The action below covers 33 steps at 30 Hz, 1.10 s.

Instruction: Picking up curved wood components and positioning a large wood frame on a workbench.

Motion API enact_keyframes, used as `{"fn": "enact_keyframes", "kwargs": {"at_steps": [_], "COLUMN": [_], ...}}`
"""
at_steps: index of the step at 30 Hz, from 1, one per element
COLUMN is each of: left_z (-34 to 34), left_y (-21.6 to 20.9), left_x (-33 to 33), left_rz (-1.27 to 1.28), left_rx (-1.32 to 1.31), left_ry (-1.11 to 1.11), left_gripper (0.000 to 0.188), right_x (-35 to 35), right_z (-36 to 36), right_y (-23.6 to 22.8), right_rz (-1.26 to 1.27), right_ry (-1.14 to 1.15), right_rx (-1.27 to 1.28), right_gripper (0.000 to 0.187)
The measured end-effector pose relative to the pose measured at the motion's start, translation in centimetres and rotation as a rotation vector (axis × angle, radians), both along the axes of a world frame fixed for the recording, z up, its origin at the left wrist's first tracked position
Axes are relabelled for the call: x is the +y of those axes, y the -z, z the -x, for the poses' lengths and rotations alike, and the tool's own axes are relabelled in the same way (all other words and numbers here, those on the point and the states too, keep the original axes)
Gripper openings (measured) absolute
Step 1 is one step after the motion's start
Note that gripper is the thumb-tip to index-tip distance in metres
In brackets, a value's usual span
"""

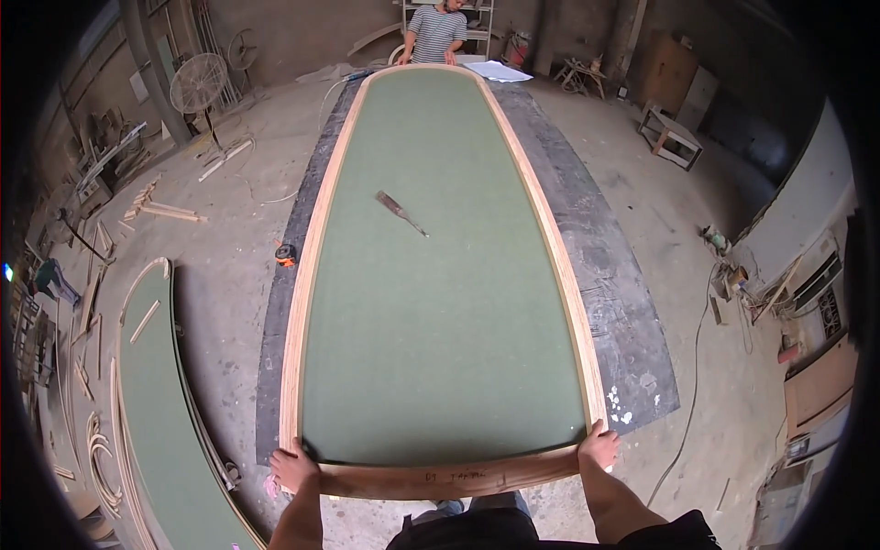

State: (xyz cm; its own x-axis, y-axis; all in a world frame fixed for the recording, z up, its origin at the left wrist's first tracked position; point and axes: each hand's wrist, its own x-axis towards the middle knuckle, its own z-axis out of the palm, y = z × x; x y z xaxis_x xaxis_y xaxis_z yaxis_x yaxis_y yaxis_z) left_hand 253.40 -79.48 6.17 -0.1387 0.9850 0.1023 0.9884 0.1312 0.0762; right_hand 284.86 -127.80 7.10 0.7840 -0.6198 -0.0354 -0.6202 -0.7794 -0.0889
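Observation:
A long wooden frame with an arched far end surrounds a green panel on a dark worktable. Its near end is a brown wooden board with handwriting on it. My left hand is closed over the near left corner of the frame, where the side rail meets this board. At the near right corner, my right hand grips in the same way, thumb on top. Both hands' fingertips are partly hidden. On the panel lies a chisel-like hand tool with a dark handle.
A tape measure sits on the table's left margin. Another person in a striped shirt stands at the far end, hands on the frame. A second green panel lies to the left. Fans and a floor cable flank the table.

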Motion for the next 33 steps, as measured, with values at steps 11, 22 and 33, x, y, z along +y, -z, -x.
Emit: {"fn": "enact_keyframes", "kwargs": {"at_steps": [11,22,33], "left_z": [0.0,-0.1,-0.1], "left_y": [-0.1,-0.2,-0.2], "left_x": [0.0,0.0,0.0], "left_rz": [0.010,0.038,0.043], "left_rx": [0.020,0.011,0.012], "left_ry": [0.006,0.002,0.003], "left_gripper": [0.057,0.058,0.057], "right_x": [0.3,-0.3,0.0], "right_z": [0.0,-0.1,-0.1], "right_y": [-0.4,0.3,-0.2], "right_rz": [-0.013,-0.004,-0.009], "right_ry": [0.002,-0.006,0.003], "right_rx": [0.003,-0.030,-0.008], "right_gripper": [0.061,0.062,0.062]}}
